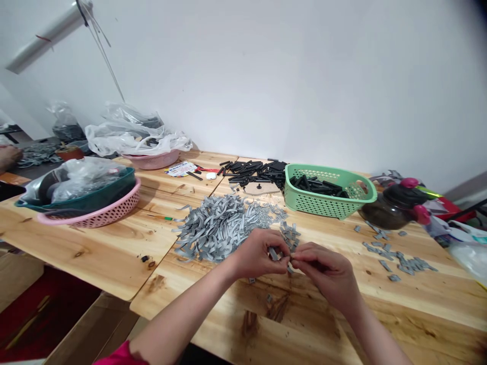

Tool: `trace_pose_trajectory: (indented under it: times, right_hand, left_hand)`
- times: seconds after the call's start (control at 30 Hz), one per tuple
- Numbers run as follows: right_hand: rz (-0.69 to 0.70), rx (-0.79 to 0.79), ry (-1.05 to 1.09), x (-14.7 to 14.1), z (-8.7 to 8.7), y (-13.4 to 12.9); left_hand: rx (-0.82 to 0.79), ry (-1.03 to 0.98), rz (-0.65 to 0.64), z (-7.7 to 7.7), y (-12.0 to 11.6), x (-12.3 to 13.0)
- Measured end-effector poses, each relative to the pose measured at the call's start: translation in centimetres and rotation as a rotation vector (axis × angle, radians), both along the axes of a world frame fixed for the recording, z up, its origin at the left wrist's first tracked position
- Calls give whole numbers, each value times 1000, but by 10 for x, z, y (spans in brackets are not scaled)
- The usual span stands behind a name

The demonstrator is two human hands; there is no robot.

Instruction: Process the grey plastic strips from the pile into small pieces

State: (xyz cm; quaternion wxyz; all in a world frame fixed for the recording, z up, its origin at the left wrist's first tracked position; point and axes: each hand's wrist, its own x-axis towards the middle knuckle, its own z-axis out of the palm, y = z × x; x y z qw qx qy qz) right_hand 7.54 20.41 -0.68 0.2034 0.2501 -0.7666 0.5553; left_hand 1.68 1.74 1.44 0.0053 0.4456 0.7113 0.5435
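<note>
My left hand (262, 254) is closed on a grey strip (273, 253), part of which shows between thumb and fingers. My right hand (327, 271) meets it fingertip to fingertip, its thumb and forefinger pinched together; whatever lies in that pinch is too small to make out. Just behind my hands spreads a big heap of curled grey strips (213, 228). Smaller grey pieces (268, 215) lie along the heap's right side, and a few loose bits rest on the wood below my hands.
A green basket (315, 205) holding black sticks stands behind my right hand, beside a pile of black sticks (253, 171). Grey pieces (409, 263) lie scattered at right near a dark jar (391, 205). Pink baskets (129, 200) with plastic bags stand left. Another person's hand (8, 156) shows far left.
</note>
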Motion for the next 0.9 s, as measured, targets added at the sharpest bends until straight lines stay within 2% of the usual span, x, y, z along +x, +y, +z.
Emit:
trace_pose_trajectory:
  times: [0.13,0.33,0.53,0.73,0.9]
  right_hand:
    - [-146,-44,-111,2,-5,-3]
    - [-257,75,13,11,-2,-12]
    - [-277,-17,-108,10,-4,-17]
    - [-224,-132,-268,9,-6,-16]
    - [-180,-218,-333,7,-8,-16]
  left_hand:
    - [66,-75,115,-6,6,2]
    - [124,-233,235,-10,13,6]
    - [121,-287,207,-11,14,6]
    - [107,-433,113,-9,13,6]
    - [138,-468,86,-11,14,5]
